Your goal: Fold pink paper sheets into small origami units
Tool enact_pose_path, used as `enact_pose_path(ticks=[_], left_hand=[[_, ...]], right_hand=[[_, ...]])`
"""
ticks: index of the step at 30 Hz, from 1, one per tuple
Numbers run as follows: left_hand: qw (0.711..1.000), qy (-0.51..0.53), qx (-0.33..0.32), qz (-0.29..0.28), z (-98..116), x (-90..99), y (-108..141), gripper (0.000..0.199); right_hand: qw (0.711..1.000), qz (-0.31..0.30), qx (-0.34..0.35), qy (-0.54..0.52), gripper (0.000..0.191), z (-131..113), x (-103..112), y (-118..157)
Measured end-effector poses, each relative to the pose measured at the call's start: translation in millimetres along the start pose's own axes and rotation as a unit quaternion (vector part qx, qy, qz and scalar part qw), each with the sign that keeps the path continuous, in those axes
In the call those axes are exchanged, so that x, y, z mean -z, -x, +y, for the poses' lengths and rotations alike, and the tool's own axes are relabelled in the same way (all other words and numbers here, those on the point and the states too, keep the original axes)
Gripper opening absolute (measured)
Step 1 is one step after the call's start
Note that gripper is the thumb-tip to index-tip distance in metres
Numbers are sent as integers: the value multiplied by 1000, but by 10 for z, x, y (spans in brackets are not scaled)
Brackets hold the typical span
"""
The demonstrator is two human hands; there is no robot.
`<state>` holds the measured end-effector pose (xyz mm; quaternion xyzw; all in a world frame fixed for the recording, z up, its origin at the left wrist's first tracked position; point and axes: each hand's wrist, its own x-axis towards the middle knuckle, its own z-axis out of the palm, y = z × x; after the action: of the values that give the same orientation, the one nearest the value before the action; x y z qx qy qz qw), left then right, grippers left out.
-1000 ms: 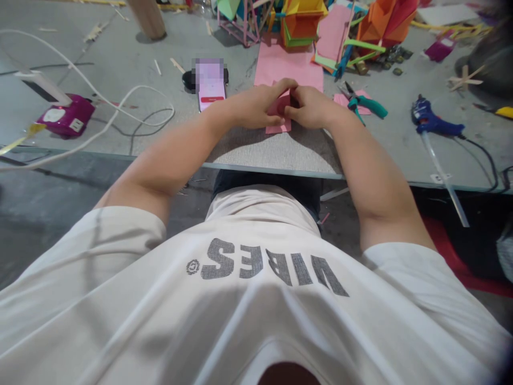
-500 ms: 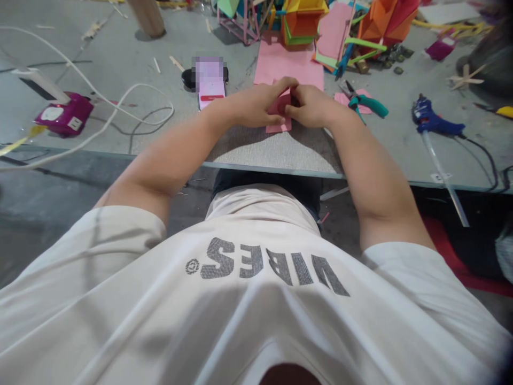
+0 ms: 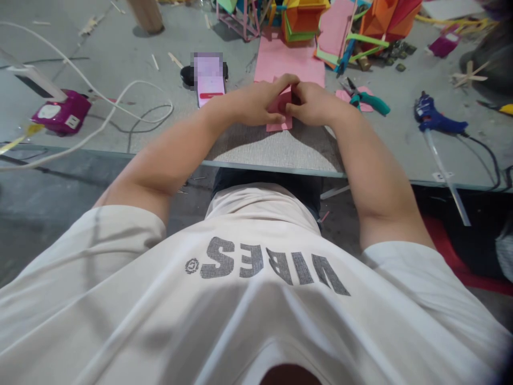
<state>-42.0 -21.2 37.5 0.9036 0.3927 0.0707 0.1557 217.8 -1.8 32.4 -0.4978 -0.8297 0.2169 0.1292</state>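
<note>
A small folded piece of pink paper (image 3: 279, 126) stands on the table near its front edge, between my two hands. From the left, my left hand (image 3: 262, 102) is closed around it, thumb low and index finger reaching over the top. My right hand (image 3: 311, 104) grips the paper's right side, its thumb pressed near the middle and its other fingers partly hidden behind. Beyond both hands lies a larger pink sheet (image 3: 288, 61), flat on the table. Teal-handled pliers (image 3: 368, 100) rest just right of my right hand.
A phone (image 3: 210, 88) lies left of my hands. Farther left are a purple power socket (image 3: 62, 112) and a looping white cable (image 3: 138, 86). A blue glue gun (image 3: 438, 116) with a clear stick sits at the right. Colourful paper shapes (image 3: 305, 22) crowd the back.
My hands keep nearly the same grip on the pink paper. The table and its objects have shifted very slightly in view.
</note>
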Motion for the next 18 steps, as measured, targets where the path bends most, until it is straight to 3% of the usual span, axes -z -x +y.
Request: enact_pose_path(ticks=[18], left_hand=[[1000,6,2,2,25,8,23,102]], right_hand=[[1000,-7,18,7,37,82,9,-22]])
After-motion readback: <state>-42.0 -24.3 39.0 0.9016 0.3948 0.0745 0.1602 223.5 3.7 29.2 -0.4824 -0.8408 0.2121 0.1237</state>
